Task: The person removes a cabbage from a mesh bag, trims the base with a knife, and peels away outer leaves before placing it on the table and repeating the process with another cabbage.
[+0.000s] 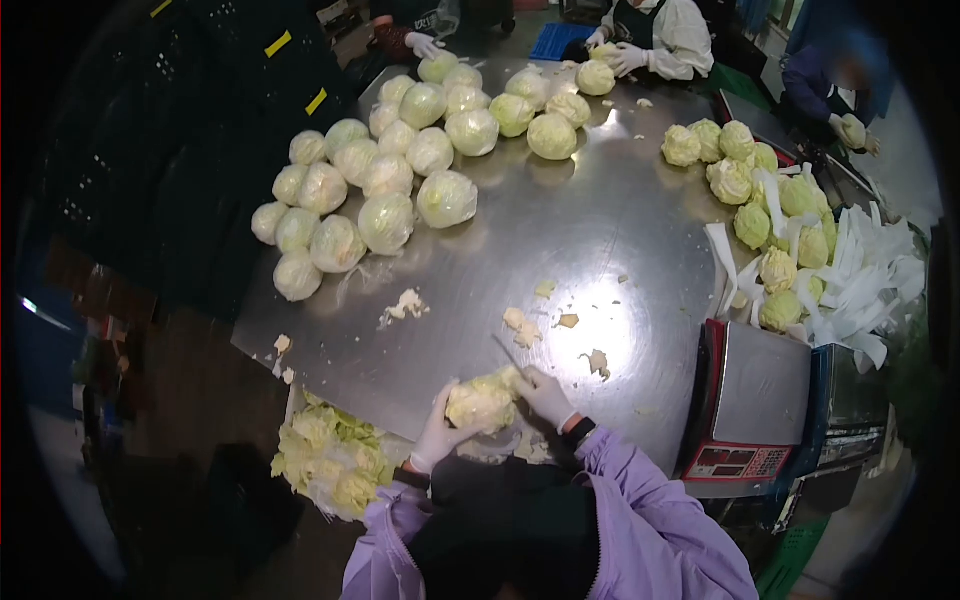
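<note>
My left hand (438, 430), in a white glove, grips a pale green cabbage (482, 402) at the near edge of the steel table (560, 230). My right hand (546, 397), also gloved, holds a knife (509, 355) whose blade points up and left over the cabbage. Small cut pieces (523, 326) lie on the table just beyond the blade. My sleeves are lilac.
Several wrapped cabbages (385, 180) cover the table's far left. Trimmed cabbages (770, 215) pile at the right beside white strips. A scale (760, 400) stands at my right. Discarded leaves (328, 458) fill a bin at lower left. Other people's gloved hands (627, 57) work at the far side.
</note>
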A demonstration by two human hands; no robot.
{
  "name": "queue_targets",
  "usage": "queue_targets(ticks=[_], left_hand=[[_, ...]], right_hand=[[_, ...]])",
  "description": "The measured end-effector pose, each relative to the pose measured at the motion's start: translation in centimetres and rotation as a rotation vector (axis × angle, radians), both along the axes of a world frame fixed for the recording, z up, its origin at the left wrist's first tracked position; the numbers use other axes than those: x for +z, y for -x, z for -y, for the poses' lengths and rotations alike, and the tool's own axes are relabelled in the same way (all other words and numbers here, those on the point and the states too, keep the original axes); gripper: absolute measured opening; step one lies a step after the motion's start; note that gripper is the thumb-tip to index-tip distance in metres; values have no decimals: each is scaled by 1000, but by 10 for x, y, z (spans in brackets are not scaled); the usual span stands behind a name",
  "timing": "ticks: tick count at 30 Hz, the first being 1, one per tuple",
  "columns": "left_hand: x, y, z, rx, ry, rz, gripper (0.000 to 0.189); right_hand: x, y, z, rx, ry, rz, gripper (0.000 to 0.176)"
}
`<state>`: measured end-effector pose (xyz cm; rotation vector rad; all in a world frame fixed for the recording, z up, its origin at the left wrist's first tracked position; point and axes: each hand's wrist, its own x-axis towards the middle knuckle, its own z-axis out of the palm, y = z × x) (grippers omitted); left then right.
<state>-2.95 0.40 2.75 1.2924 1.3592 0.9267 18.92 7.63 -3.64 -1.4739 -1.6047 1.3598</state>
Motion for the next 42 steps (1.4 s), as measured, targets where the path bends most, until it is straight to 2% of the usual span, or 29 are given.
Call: queue_targets(ticks=[1, 3, 5, 6, 8, 9, 12, 13, 14, 16, 17, 19, 20, 22, 23, 24, 26, 28, 29, 30, 31, 32, 34, 35, 36, 37, 38, 40, 42], left_hand=[[4, -1, -4, 11, 17, -1, 89], [8, -4, -9, -136, -107, -232, 88], [0, 1, -7, -177, -104, -194, 89], [-3, 6, -7, -219, -104, -163, 89], [-9, 21, -2, -203, -72, -178, 90], [-13, 30, 1, -169, -33, -149, 90], [-15, 41, 12, -89, 93, -36, 87], [-11, 39, 12, -119, 8, -178, 85], [-7, 37, 8, -149, -91, -322, 83], [-10, 40, 11, -140, -99, -385, 78], [-12, 41, 11, -168, -125, -433, 75], [-4, 38, 11, -208, -132, -510, 75], [0, 35, 14, -204, -127, -502, 75], [3, 28, 16, -198, 94, -230, 80], [1, 24, 16, -170, 192, -40, 89], [-1, 16, 19, -171, 201, -36, 89], [6, -5, 19, -36, 84, 135, 95], [12, -22, 14, 31, 16, 216, 98], [14, -29, 14, 49, -116, -137, 101], [16, -31, 16, 63, -243, -492, 104], [3, -25, 13, 109, -244, -464, 95], [0, -19, 9, 101, -243, -470, 95], [-6, -5, 0, 191, 81, 304, 88], [1, -2, -2, 123, 51, 272, 73], [8, 0, -1, 120, 54, 273, 73], [14, 3, -1, 95, 146, 543, 65], [21, 4, -1, 69, 234, 811, 59], [32, -3, -4, 119, 249, 819, 54], [43, -8, -7, 226, 380, 1331, 60]], right_hand=[[-10, -4, -2, -36, 82, -59, 35], [-1, -11, -5, -78, 168, -112, 34], [10, -21, -6, -103, 372, -153, 29], [13, -23, -5, -102, 370, -149, 29], [19, -22, 2, 31, 81, -7, 26], [35, -15, 7, 66, -155, 136, 27], [59, -2, 0, 102, -232, 185, 28], [34, -6, -18, 151, -124, 294, 30], [33, -7, -30, 64, -204, 334, 31], [7, -19, -55, 58, -284, 452, 32], [16, -22, -59, 55, -295, 449, 32], [52, -31, -56, 98, -313, 597, 47], [68, -33, -48, 106, -309, 603, 47], [89, -29, -30, 177, -448, 326, 61], [77, -24, -20, 254, -439, 261, 63], [58, -18, -13, 337, -507, 224, 60], [49, 2, -2, 363, -95, -2, 58], [55, 17, 11, 391, 105, 110, 53], [48, 24, 18, 333, -16, 101, 51], [39, 27, 18, 335, -13, 93, 51], [28, 29, 18, 306, -10, 40, 50], [28, 31, 18, 272, -10, -12, 48], [29, 26, 11, 264, -26, -16, 42], [40, 23, 6, 297, 21, -50, 40], [54, 18, 2, 331, 73, -85, 38], [70, 12, -6, 329, 73, -85, 38], [90, 2, -16, 281, 192, -171, 37], [117, -18, -39, 220, 366, -322, 34], [89, -32, -52, 158, -484, 326, 32]])
